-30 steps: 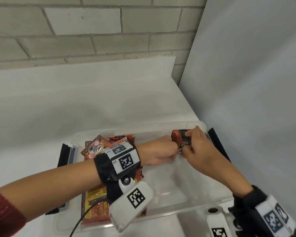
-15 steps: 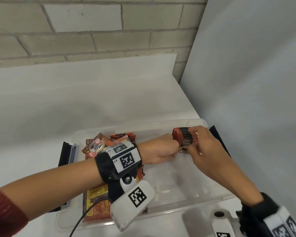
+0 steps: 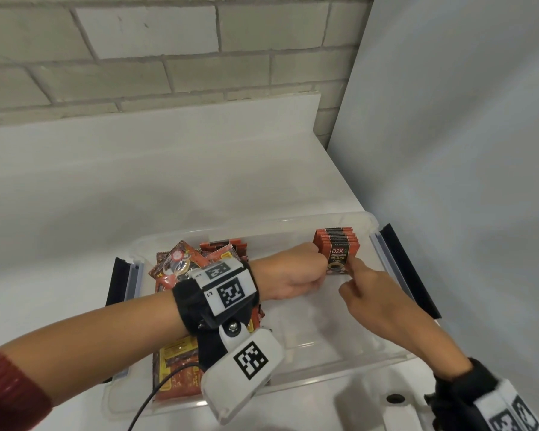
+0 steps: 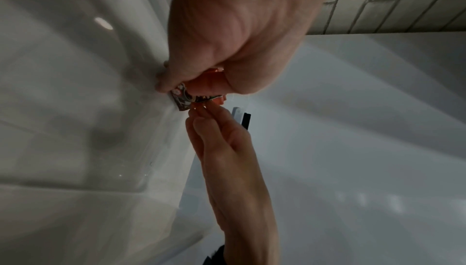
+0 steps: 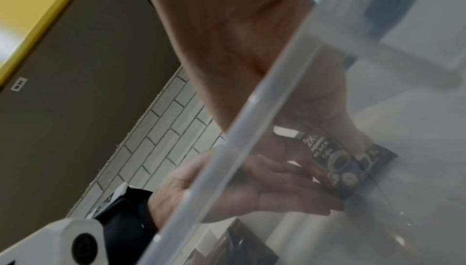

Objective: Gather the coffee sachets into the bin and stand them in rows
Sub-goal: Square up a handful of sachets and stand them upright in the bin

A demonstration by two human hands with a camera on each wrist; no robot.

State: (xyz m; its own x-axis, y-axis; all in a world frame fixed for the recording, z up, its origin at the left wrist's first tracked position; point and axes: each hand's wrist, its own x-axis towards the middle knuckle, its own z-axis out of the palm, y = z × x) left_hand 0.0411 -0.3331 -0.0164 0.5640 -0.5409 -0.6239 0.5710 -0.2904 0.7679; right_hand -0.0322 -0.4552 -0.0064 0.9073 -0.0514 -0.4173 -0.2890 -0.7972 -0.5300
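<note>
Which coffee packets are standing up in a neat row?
The black-and-red packets in the bin's far right corner, between both hands; the left pile lies jumbled.

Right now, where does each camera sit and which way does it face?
Head: worn high, looking forward and down into the clear bin; both forearms, the left hand and right hand show at the upright row of sachets.
Left wrist: under the left hand, looking along it at the sachets it grips; right hand's fingertips opposite.
Right wrist: outside the bin wall, looking up through it at both hands and sachets.
All three share the sachet row.
</note>
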